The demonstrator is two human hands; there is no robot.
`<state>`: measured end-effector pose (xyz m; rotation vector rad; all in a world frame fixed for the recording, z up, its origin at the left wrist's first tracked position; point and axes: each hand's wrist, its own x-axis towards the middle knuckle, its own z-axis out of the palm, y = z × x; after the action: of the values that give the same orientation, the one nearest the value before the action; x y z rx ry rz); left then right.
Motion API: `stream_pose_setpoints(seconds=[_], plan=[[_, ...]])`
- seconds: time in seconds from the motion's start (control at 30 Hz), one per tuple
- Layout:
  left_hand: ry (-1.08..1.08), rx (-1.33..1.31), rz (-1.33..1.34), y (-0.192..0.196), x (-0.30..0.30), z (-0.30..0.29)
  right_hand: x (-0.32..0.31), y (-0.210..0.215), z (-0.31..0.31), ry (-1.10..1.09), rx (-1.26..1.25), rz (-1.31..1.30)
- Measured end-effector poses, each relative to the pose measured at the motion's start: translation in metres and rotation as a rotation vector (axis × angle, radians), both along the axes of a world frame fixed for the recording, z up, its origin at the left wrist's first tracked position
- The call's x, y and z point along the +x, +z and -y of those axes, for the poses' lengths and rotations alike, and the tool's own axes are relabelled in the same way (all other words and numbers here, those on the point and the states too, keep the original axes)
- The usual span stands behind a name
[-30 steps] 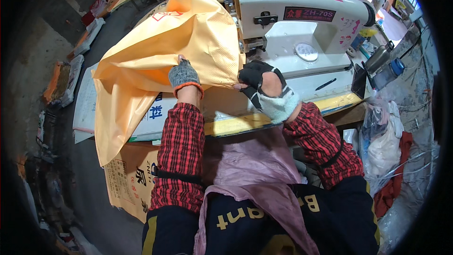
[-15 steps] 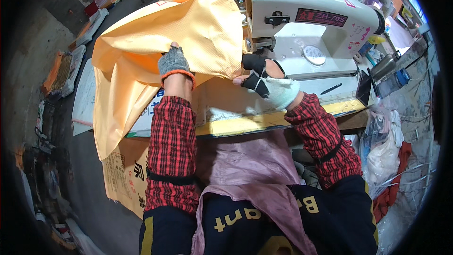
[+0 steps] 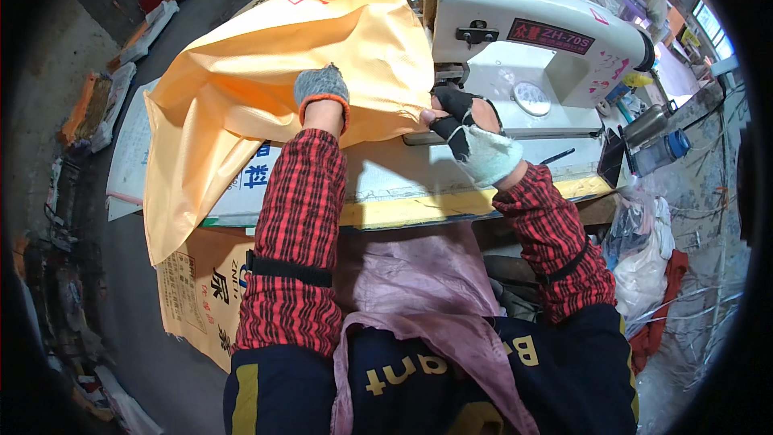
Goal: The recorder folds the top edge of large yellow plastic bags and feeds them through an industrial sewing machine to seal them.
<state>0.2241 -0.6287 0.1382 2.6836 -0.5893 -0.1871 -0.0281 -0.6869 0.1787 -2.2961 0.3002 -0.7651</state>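
A large yellow-orange woven sack [image 3: 241,72] spreads in loose folds over the left of the sewing table [image 3: 378,181], hanging past the front edge. My left hand [image 3: 322,84], in a grey glove with an orange cuff, rests against the sack's middle; its fingers are hidden. At the sack's right corner, my right hand [image 3: 475,133], in a black and white fingerless glove, pinches the edge between thumb and fingers. Just beyond that hand stands a white sewing machine [image 3: 539,12]; the sack hides part of its needle end.
A dark pen [image 3: 557,156] and a phone-like black slab [image 3: 611,157] lie on the table's right. Beside them are a metal flask [image 3: 648,125] and a blue-lidded jar [image 3: 662,153]. Plastic bags [image 3: 640,250] hang at the right. A printed brown sack [image 3: 193,298] hangs below the table's left.
My left hand has moved rightward and a little up over the sack, and its fingertip no longer shows. My right hand and the sack's pinched corner have shifted slightly right.
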Motion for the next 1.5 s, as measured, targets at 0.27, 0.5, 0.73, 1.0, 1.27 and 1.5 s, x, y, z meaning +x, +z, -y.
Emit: stream_pose_setpoints(seconds=[0.27,0.5,0.73,1.0,1.27,1.5], plan=[[-0.461,0.292,0.508,0.012,0.013,-0.01,0.001,-0.008,0.011,-0.07,0.325,0.005],[-0.453,-0.699,0.108,0.0,-0.054,-0.064,0.012,-0.049,0.034,0.065,0.758,-0.011],[-0.763,-0.34,0.864,-0.049,-0.088,-0.066,0.017,-0.063,0.029,0.092,0.115,0.151],[-0.67,-0.556,0.911,-0.047,-0.091,-0.056,0.012,-0.057,0.027,0.156,0.326,0.154],[-0.97,-0.072,0.736,-0.028,-0.096,-0.053,0.017,-0.034,0.035,-0.101,0.0,0.245],[-1.019,-0.18,0.696,-0.021,-0.105,-0.037,0.021,-0.03,0.043,-0.221,-0.137,0.376]])
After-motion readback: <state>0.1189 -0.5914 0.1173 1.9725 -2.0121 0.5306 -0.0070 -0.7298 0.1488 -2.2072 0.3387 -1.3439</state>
